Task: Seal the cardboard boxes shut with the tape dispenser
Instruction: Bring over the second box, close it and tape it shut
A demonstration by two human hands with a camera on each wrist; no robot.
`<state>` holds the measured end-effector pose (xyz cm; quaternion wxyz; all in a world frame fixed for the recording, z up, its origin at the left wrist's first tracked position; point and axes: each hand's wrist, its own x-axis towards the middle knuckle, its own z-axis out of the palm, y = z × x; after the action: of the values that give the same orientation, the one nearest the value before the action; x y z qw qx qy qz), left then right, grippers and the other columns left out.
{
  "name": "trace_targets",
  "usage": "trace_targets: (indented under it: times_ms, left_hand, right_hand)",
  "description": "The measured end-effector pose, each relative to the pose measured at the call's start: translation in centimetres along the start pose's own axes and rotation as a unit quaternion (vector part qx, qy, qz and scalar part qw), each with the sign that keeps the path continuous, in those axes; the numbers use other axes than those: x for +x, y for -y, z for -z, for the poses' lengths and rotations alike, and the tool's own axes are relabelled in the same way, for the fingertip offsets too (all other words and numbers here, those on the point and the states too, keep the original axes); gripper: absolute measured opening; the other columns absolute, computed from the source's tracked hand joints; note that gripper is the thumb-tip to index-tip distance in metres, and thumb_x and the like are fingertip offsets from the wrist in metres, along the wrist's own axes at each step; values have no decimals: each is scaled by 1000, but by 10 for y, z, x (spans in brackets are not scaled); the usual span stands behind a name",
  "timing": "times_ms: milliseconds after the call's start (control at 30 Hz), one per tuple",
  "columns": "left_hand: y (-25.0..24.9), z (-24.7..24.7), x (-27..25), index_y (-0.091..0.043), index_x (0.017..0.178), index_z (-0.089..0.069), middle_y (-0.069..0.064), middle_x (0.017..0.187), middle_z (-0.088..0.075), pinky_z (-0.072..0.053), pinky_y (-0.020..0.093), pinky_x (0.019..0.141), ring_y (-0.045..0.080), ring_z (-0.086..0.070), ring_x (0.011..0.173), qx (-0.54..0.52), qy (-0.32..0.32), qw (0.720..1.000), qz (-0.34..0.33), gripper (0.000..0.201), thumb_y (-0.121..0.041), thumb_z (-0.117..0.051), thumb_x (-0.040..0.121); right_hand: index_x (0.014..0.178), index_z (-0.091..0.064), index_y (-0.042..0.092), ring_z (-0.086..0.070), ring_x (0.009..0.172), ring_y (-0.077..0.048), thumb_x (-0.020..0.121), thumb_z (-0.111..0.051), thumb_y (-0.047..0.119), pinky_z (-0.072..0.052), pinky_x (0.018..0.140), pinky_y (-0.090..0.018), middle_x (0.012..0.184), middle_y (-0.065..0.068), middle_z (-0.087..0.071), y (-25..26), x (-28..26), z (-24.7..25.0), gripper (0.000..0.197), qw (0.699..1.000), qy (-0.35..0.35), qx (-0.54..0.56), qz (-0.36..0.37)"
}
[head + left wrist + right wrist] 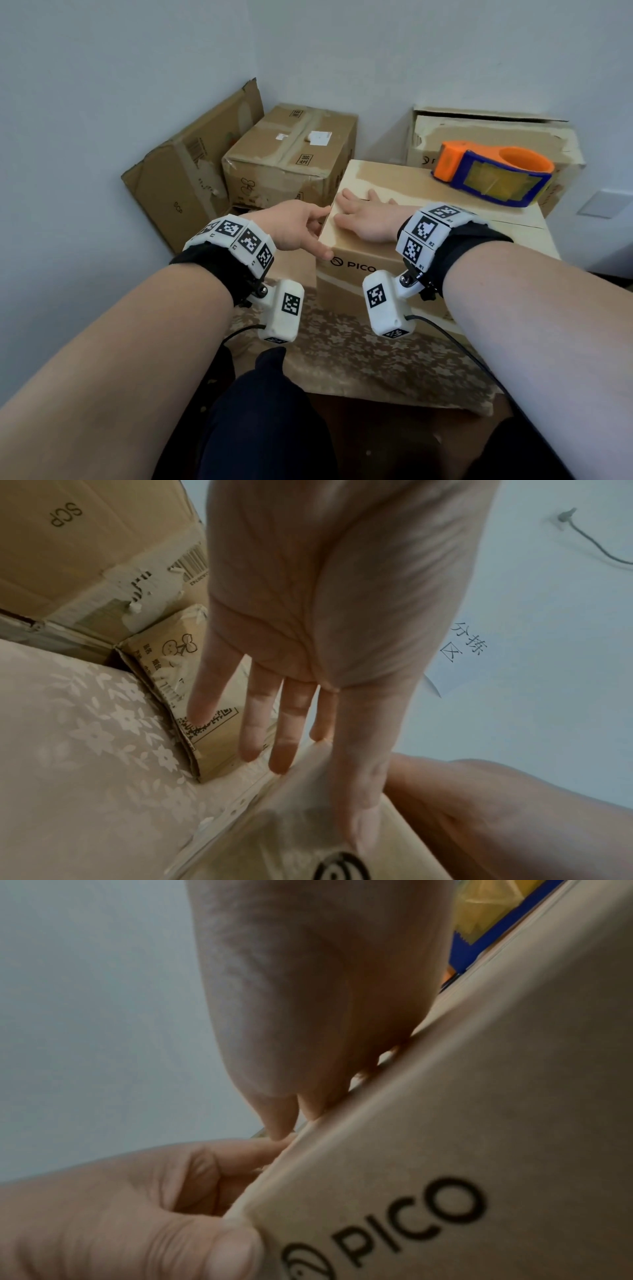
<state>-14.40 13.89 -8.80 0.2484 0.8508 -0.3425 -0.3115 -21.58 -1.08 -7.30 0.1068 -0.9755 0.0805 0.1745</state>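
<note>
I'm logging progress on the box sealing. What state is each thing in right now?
PICO box: flaps down, right hand on top.
Tape dispenser: unheld, lying on the PICO box's far right.
Left hand: fingers straight, touching the box's left corner.
Right hand: flat, pressing the box top.
Back box: closed, taped.
Flattened box: leaning on the wall.

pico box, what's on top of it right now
On the PICO box lie the tape dispenser at its far right and the flat right hand. Its contents are hidden.
</note>
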Motion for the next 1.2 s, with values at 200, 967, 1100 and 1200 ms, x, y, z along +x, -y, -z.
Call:
trace_targets:
  times_ms: [200, 967, 1100, 1200]
  left_hand:
    - [-17, -1, 3, -31, 134, -45, -14, 120, -64, -39, 36, 105, 11, -56, 116, 11, 31, 999, 17, 81, -25, -83, 63]
    - [-69, -32, 29, -21, 153, 4, 9, 155, -25, -33, 39, 109, 30, -40, 133, 142, -67, 972, 176, 101, -71, -47, 82]
    - [-71, -31, 29, -23, 151, 2, 11, 149, -34, -48, 44, 97, 32, -54, 116, 152, -63, 967, 196, 112, -79, -53, 71]
    - [-76, -33, 28, -23, 151, -4, 10, 147, -36, -50, 43, 94, 30, -58, 110, 161, -46, 969, 182, 116, -77, -61, 67]
  right_hand:
    - [154, 0, 20, 5, 148, -25, 94, -28, 64, -4, 118, -51, 162, 6, 7, -24, -18, -2, 80, 999, 21, -4, 27]
    - [150, 0, 47, 12, 146, -33, 61, -71, 73, 0, 111, -68, 160, 13, 12, -135, -91, -11, 116, 996, 1, 20, -88]
    - [152, -6, 40, 8, 146, -37, 64, -59, 81, -4, 115, -61, 161, 7, 6, -137, -95, -9, 111, 991, -10, 49, -122]
    - [152, -16, 33, -7, 147, -33, 69, -44, 86, -3, 119, -52, 162, -4, -3, -143, -100, -6, 102, 984, -46, 49, -163]
